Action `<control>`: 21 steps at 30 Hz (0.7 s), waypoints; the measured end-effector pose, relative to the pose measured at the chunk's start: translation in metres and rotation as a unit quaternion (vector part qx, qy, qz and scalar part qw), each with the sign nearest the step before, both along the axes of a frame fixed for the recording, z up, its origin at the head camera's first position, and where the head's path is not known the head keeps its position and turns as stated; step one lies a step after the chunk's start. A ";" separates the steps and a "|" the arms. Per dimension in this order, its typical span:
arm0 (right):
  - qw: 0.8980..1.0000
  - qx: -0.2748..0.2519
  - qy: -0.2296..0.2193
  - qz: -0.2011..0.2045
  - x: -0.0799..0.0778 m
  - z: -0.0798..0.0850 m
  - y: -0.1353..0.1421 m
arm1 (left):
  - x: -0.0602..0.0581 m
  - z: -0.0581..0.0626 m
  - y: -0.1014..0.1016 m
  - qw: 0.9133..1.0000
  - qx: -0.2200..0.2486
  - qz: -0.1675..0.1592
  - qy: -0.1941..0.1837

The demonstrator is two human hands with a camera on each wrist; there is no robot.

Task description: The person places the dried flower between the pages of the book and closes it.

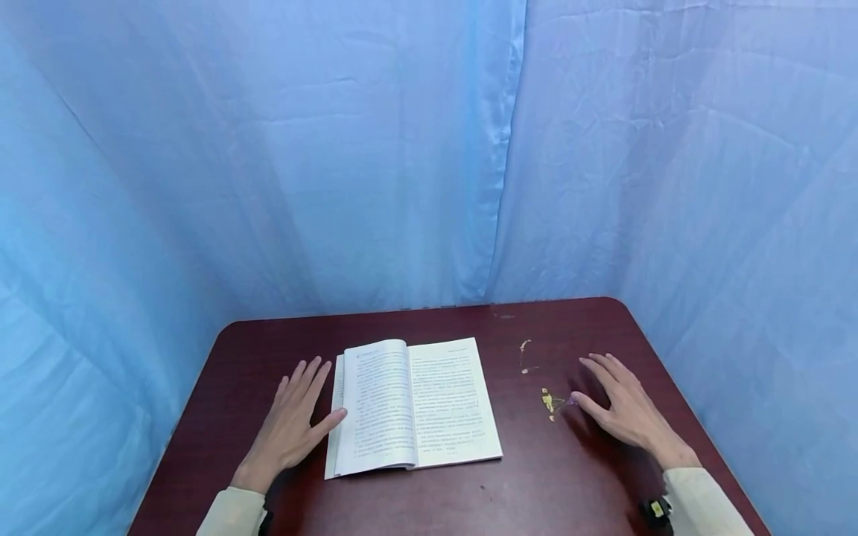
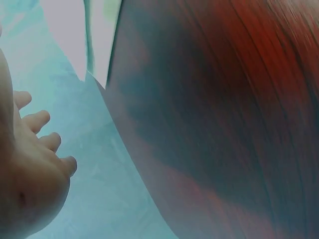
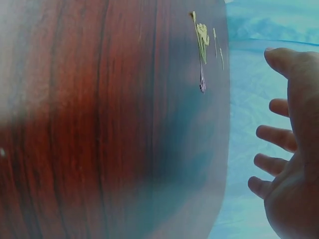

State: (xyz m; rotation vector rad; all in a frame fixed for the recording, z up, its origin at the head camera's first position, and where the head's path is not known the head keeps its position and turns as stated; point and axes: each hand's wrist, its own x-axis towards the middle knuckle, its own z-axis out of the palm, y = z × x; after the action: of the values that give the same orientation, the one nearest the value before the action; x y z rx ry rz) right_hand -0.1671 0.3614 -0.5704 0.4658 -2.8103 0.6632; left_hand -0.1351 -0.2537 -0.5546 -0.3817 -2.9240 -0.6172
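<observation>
An open book [image 1: 449, 402] with printed pages lies on the table, its left-hand pages bulging up near the spine. At its left edge is my left hand [image 1: 291, 424], fingers spread and straight, holding nothing. The thumb overlaps the page edge in the head view; whether it touches, I cannot tell. My right hand [image 1: 623, 409] hovers with fingers extended beside a few dried pressed flowers. These include yellow blossoms [image 3: 203, 37] on thin stems and a small purple flower [image 3: 202, 85]. In the head view the purple one lies near the right thumb tip.
Thin dried sprigs [image 1: 523, 357] lie between the book and the table's far right. The dark red-brown wooden table [image 1: 456, 499] has rounded far corners. Blue curtains [image 1: 375, 164] hang around its back and sides. A small dark speck sits in front of the book.
</observation>
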 end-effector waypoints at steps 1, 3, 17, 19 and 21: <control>1.000 -0.002 0.001 0.001 0.000 0.000 0.000 | 0.000 -0.001 0.003 1.000 0.002 -0.003 0.001; 1.000 -0.011 -0.002 0.001 0.001 0.000 0.000 | 0.001 -0.002 0.009 1.000 0.001 -0.009 0.000; 0.998 -0.040 -0.038 -0.015 0.011 -0.005 0.001 | 0.012 -0.012 0.047 0.997 0.013 -0.074 -0.021; 0.999 -0.038 -0.037 -0.010 0.011 -0.007 0.000 | 0.013 -0.013 0.049 0.996 0.016 -0.078 -0.031; 0.999 -0.035 -0.034 -0.004 0.011 -0.009 -0.002 | 0.014 -0.014 0.051 0.996 0.021 -0.080 -0.043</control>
State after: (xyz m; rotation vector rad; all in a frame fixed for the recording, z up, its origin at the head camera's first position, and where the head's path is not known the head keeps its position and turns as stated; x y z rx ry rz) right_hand -0.1562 0.3591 -0.5792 0.4261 -2.8402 0.7867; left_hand -0.1211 -0.2025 -0.5685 -0.6053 -2.9755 -0.7318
